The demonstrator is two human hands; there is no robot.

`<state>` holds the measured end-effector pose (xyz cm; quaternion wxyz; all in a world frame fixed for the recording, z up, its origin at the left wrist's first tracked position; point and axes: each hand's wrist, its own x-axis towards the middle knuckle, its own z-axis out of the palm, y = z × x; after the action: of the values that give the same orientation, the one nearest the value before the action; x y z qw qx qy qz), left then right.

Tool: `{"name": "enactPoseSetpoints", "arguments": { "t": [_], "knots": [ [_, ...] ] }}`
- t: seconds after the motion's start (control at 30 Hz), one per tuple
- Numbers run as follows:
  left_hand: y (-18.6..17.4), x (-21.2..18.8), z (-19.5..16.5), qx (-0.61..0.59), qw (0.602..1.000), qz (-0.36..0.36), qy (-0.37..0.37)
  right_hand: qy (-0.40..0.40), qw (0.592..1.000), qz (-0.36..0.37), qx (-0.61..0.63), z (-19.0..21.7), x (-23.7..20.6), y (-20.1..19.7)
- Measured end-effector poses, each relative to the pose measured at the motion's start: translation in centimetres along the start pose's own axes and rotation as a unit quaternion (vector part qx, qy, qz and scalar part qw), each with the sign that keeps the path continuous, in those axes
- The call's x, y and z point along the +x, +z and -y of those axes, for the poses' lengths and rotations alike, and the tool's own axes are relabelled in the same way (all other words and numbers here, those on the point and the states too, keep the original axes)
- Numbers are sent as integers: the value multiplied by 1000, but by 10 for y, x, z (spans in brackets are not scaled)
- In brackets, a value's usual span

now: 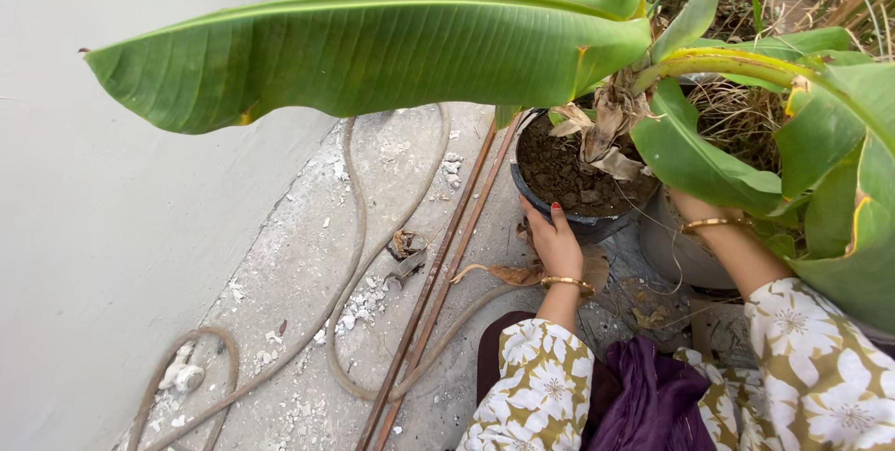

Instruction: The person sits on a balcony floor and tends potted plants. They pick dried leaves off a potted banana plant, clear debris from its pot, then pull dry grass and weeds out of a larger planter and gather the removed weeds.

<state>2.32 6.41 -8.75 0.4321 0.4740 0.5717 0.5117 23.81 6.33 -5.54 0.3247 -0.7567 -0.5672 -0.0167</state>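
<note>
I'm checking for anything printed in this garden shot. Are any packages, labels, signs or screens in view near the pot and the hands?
None show: no package, label, sign or screen. The left hand rests on the plain dark pot; the right hand is partly hidden behind a leaf.

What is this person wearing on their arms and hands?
Both arms wear loose sleeves of olive-gold cloth printed with large white flowers. The left hand has a thin gold bangle at the wrist and red polish on a fingernail. The right hand is mostly hidden behind a green leaf; its wrist wears a gold bangle too. No gloves show.
</note>
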Motion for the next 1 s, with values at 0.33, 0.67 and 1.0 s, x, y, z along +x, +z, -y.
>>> {"name": "enactPoseSetpoints", "arguments": {
  "t": [0.33, 0.67, 1.0],
  "knots": [
    [13, 1, -8, 127, 987, -94, 24, 101, 983, -108, 106, 10, 30, 1],
    [16, 6, 6, 88, 993, -74, 31, 152, 919, -77, 356, 12, 55, 34],
    [10, 3, 9, 128, 979, -79, 138, 125, 976, -74, 163, 0, 25, 20]
  ]
}}
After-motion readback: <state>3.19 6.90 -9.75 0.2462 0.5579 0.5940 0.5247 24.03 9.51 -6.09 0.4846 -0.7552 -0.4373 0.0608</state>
